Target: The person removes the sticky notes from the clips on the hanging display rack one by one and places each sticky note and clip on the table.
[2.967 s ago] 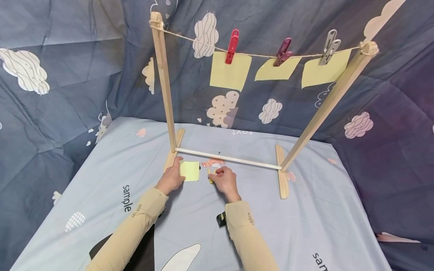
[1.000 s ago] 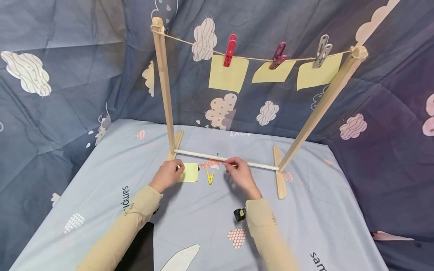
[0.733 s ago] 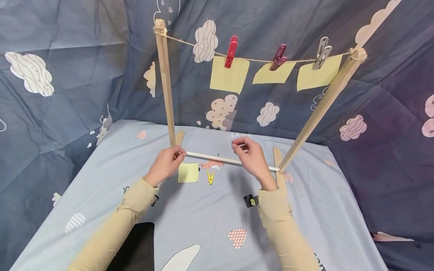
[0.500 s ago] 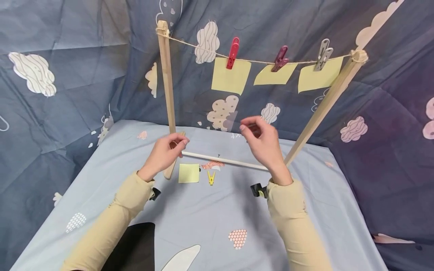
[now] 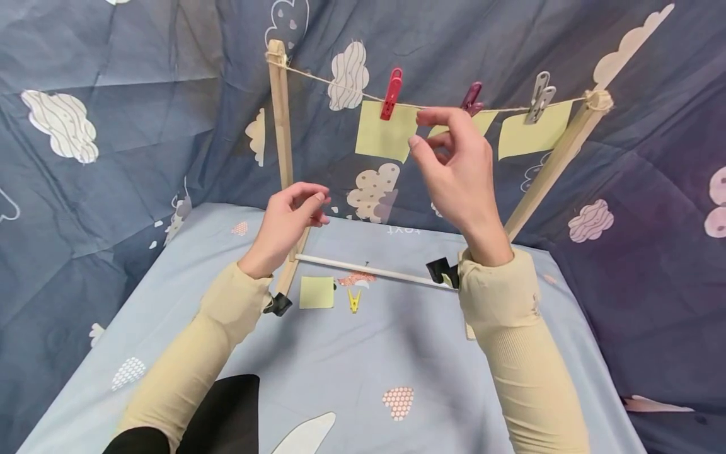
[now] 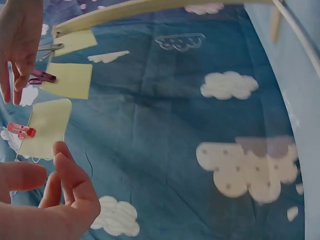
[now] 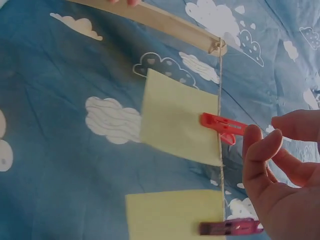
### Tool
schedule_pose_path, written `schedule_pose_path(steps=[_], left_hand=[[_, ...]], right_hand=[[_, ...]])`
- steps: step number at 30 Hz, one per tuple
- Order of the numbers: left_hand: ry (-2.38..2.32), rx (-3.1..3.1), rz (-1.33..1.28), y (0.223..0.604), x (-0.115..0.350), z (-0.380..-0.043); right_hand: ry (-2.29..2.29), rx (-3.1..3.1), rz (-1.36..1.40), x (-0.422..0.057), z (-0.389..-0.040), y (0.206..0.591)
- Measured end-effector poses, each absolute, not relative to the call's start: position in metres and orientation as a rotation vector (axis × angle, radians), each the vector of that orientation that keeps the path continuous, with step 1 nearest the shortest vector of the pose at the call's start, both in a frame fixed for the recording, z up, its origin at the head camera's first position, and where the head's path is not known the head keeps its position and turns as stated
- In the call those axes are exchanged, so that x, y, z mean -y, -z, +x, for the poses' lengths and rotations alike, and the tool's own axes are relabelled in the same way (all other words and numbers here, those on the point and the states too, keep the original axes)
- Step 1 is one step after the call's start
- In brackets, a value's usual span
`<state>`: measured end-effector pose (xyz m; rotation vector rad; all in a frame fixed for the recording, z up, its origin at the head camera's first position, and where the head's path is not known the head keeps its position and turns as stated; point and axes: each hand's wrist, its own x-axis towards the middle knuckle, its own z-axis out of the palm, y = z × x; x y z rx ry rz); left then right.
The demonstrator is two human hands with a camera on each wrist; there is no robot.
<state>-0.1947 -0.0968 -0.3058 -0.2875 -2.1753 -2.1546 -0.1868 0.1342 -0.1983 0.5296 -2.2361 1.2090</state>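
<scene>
Red plastic clip pinches a yellow note to a string between wooden posts. Near it, the right hand hovers, thumb and forefinger apart; lower, the left hand curls loosely, its thumb-forefinger gap narrow. Below, a square note and yellow clip lie on blue cloth.
</scene>
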Motion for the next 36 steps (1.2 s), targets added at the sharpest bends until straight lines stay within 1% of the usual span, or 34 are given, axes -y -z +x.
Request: schedule_pose_path(steps=[4, 8, 13, 21, 26, 36], left_hand=[[2.429, 1.981, -0.251, 0.296, 0.087, -0.201], [2.681, 1.788, -0.161, 0.287, 0.076, -0.209], [2.849, 1.654, -0.065, 0.277, 0.065, -0.219], [2.950, 1.549, -0.094, 0.268, 0.053, -0.226], [2.989, 1.496, -0.132, 0.264, 0.047, -0.229], [2.989, 1.428, -0.127, 0.260, 0.037, -0.234]], right_hand=[[-1.197, 2.284, 0.515, -0.124, -0.194, 0.183], [-1.231, 2.333, 0.521, -0.116, -0.203, 0.173], [-1.417, 2.357, 0.499, -0.109, -0.214, 0.167], [-1.600, 2.337, 0.467, -0.104, -0.223, 0.163], [-1.625, 2.327, 0.468, -0.104, -0.223, 0.163], [-1.677, 2.306, 0.493, -0.102, -0.223, 0.162]])
